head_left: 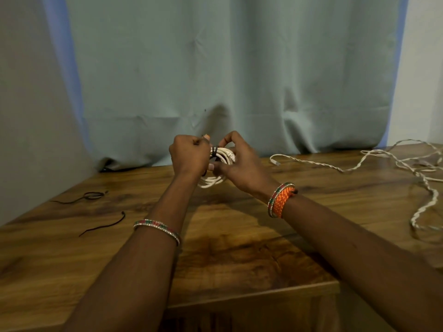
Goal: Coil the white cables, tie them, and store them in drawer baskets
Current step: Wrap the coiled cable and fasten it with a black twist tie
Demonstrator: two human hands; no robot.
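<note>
I hold the coil (219,167) of white cable up between both hands, above the middle of the wooden surface (239,236) and clear of it. My left hand (189,156) is curled into a fist, its grip clamped on the end of the black tie (214,149) that wraps over the top of the coil. My right hand (237,164) grips the coil from the other side, thumb pressed under the loops and fingers arched over them, so that grip is clamped on the coil itself. The lower loops hang out below my hands.

Off to my right a loose cable (359,166), white and twisted, sprawls over the surface in open curves toward the far right edge, well apart from the coil. To my left lie two spare ties (105,225), thin and black, one straight-ish near me and one looped farther back.

A bangle (157,226) sits on my left forearm, and an orange band (281,200) with a bangle sits on my right wrist. A pale green curtain (227,68) hangs behind the surface.
</note>
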